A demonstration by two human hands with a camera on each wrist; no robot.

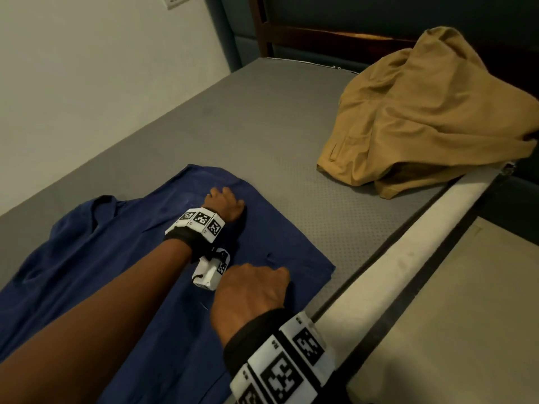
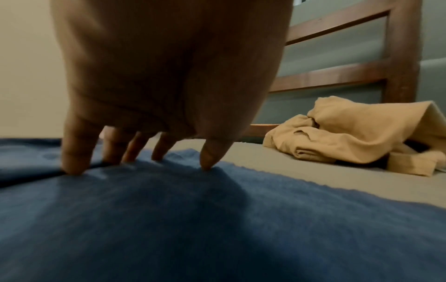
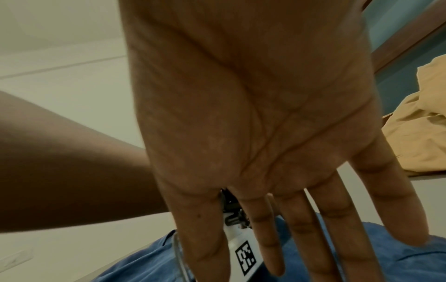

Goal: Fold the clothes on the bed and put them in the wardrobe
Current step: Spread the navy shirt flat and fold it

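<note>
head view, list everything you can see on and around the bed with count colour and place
blue garment: one, dark blue, spread flat on the near part of the mattress
tan garment: one, tan, crumpled in a heap at the far right of the mattress
mattress: one, grey, under both garments
bed frame: one, dark wood, at the far end
wall socket: one, white, top of the pale wall
left hand: fingertips pressing the blue garment
right hand: open, over the blue garment's near edge

The tan garment (image 1: 423, 112) is cut off at the head view's right edge.
</note>
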